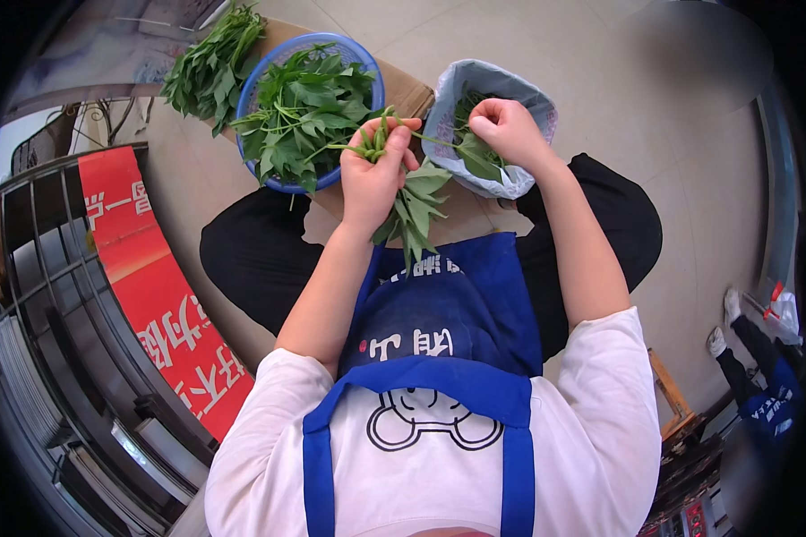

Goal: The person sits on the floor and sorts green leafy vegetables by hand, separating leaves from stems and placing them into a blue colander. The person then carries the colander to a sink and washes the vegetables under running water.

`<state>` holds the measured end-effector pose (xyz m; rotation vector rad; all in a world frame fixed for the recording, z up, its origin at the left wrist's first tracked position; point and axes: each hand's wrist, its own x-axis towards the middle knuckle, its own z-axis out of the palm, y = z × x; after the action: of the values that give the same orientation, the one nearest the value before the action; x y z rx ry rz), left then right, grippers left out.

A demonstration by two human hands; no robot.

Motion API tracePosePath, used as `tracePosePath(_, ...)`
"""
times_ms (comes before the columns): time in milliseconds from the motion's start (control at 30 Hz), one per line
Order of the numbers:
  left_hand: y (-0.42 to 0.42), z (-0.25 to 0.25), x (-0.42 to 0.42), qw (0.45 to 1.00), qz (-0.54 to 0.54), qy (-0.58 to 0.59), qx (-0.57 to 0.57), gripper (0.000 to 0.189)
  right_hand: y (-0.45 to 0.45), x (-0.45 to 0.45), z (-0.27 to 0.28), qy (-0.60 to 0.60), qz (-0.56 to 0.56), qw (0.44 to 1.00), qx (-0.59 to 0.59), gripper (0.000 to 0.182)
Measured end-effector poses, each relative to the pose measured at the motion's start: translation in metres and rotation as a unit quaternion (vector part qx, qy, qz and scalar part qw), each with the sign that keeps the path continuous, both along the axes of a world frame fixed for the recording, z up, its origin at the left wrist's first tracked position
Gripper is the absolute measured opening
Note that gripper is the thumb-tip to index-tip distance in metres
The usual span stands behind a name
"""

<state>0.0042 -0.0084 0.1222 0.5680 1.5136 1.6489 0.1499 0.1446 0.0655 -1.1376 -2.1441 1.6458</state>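
My left hand [375, 171] is closed around a bunch of leafy green stems [418, 201], its cut ends up and leaves hanging below. A thin stem runs from it towards my right hand [507, 131], whose thumb and fingertips are pinched together over the lined bin [453, 77]; whether they hold the stem or a leaf is hidden. A single leaf [478, 158] hangs under that hand. Leaf scraps lie inside the bin. Beyond my left hand, a blue plastic basket [243, 111] is heaped with leafy greens [309, 111]. Another bunch of greens [218, 64] lies left of the basket.
Flattened cardboard [403, 87] lies under the basket. A metal rack [40, 268] with a red banner [154, 282] stands at left. My bent legs flank the blue apron [443, 315]. At far right are another person's legs [745, 349] and a wooden stool [672, 396].
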Motion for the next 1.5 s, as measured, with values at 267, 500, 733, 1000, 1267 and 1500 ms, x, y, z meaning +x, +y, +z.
tracePosePath(267,-0.017,0.002,-0.026,0.998,-0.008,-0.056,-0.038,0.015,0.021,0.009,-0.051,-0.271,-0.013,0.935,0.228,0.025)
tracePosePath(500,-0.038,0.021,-0.13,0.96,0.175,-0.214,0.04,0.015,0.013,0.005,-0.034,-0.342,0.063,0.911,0.219,0.038)
tracePosePath(733,-0.068,-0.007,-0.155,0.923,0.144,-0.355,0.045,0.019,0.01,0.001,-0.019,-0.254,0.036,0.914,0.313,0.025)
tracePosePath(1000,-0.07,-0.001,-0.128,0.909,0.219,-0.348,0.066,0.021,-0.005,-0.011,0.017,-0.105,-0.026,0.937,0.331,0.018)
tracePosePath(1267,-0.061,0.039,-0.086,0.965,-0.01,-0.26,0.043,0.037,-0.023,-0.016,0.037,0.074,-0.038,0.969,0.233,0.014)
tracePosePath(1500,-0.031,0.026,-0.037,0.92,-0.296,-0.253,-0.049,0.032,-0.051,-0.026,0.063,0.251,0.069,0.965,0.024,0.015)
